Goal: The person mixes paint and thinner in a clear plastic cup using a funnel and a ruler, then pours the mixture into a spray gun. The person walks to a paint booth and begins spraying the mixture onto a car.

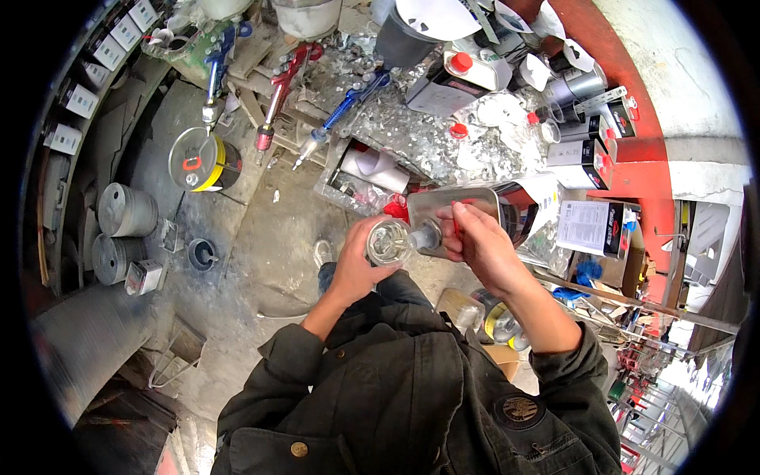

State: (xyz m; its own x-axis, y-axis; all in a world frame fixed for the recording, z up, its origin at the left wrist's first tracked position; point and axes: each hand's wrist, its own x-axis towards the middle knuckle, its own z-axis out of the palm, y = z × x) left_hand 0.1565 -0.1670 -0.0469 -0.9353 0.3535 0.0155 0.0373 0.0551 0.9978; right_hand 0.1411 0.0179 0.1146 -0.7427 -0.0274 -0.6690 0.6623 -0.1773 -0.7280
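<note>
My left hand (352, 265) is wrapped round a clear cup (388, 244) with transparent liquid in it, held in front of my body. Close to its right, my right hand (488, 249) grips the red handle of a rectangular metal can (467, 196). The can is tipped over, and its pale plastic spout (425, 237) points at the cup's rim. Whether liquid is running from the spout is too small to tell. A red cap (396, 207) shows just beyond the cup.
A cluttered workbench (372, 119) ahead carries a can with a red cap (467, 71), a dark bucket (405, 41) and several cans at right. Blue (348, 103) and red (277, 95) spray guns hang along its left side. A yellow-banded pail (214, 162) stands left.
</note>
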